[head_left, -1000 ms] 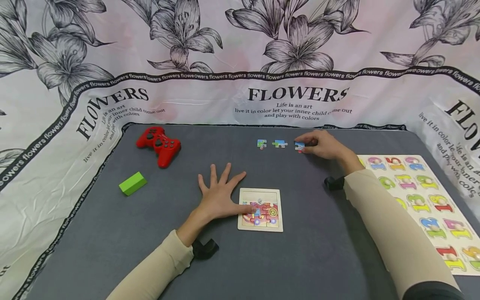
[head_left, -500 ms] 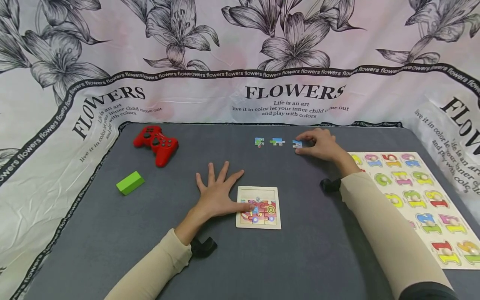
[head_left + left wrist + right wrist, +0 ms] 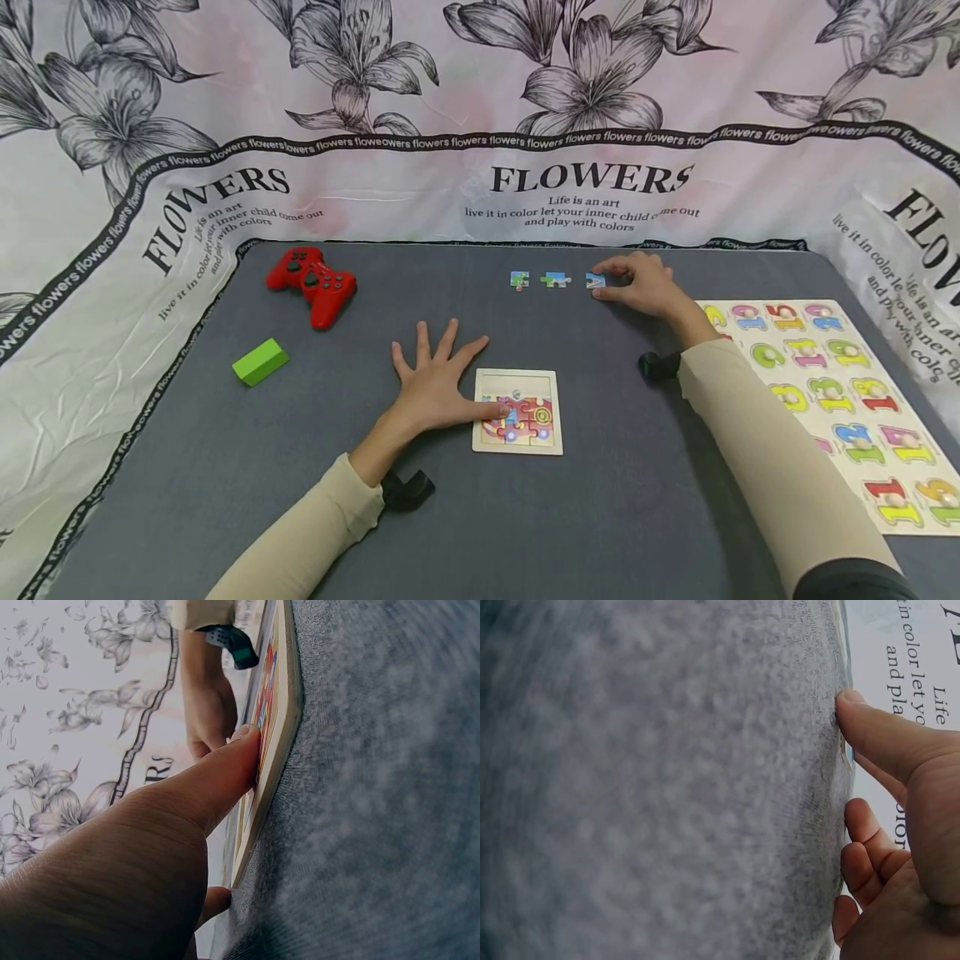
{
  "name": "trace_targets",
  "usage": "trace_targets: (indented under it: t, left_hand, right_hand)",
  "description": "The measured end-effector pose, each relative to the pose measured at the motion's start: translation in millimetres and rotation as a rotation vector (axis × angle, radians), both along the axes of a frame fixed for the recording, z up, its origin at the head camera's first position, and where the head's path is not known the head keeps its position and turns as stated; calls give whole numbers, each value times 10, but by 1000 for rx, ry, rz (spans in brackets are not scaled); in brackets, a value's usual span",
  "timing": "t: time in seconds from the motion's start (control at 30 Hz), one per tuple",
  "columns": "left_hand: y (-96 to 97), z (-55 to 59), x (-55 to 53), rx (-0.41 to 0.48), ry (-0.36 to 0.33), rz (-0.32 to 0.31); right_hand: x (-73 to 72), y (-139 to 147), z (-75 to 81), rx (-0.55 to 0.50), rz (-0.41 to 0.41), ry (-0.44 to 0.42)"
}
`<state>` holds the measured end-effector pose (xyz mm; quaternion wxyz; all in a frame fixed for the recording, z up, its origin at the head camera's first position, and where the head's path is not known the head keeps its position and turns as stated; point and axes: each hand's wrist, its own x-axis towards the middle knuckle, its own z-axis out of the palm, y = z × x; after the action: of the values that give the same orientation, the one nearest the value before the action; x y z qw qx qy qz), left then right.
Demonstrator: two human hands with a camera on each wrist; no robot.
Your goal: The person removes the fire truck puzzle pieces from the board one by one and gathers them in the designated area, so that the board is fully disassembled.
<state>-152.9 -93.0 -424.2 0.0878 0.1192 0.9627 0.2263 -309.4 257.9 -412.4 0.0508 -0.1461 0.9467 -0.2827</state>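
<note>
In the head view, my left hand [image 3: 435, 390] lies with its fingers spread, its thumb resting on a square wooden jigsaw puzzle [image 3: 517, 445]. The puzzle's lower part shows a red and pink vehicle picture; its upper part is bare tray. At the table's far side, my right hand [image 3: 643, 287] has thumb and forefinger at opposite edges of a small blue puzzle piece [image 3: 595, 281]. Two more pieces lie in line to its left: a blue-green puzzle piece [image 3: 556, 280] and a green puzzle piece [image 3: 519, 280]. The right wrist view shows thumb and fingertips low at the cloth.
A red game controller [image 3: 312, 286] and a green block [image 3: 260, 362] lie on the left of the grey cloth [image 3: 360, 550]. At right, partly under the right sleeve [image 3: 757, 433], is a number board [image 3: 892, 392]. A printed curtain [image 3: 420, 192] hangs behind.
My right thumb has shifted from the piece's right side to its lower edge, the piece staying in the row. My left hand stays on the puzzle. The head view has tilted slightly.
</note>
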Motion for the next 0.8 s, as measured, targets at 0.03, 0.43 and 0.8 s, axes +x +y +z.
trace_targets:
  t: [0.03,0.43,0.8]
  left_hand:
    - [0,4,2,1,-2,0]
    - [-13,-26,10,-7,-16,-10]
    - [-37,6,-30,5,-26,-35]
  right_hand:
    - [1,-1,-1,1,0,0]
    - [85,16,-48,-124,-38,-17]
    - [237,-110,-37,-178,-89,174]
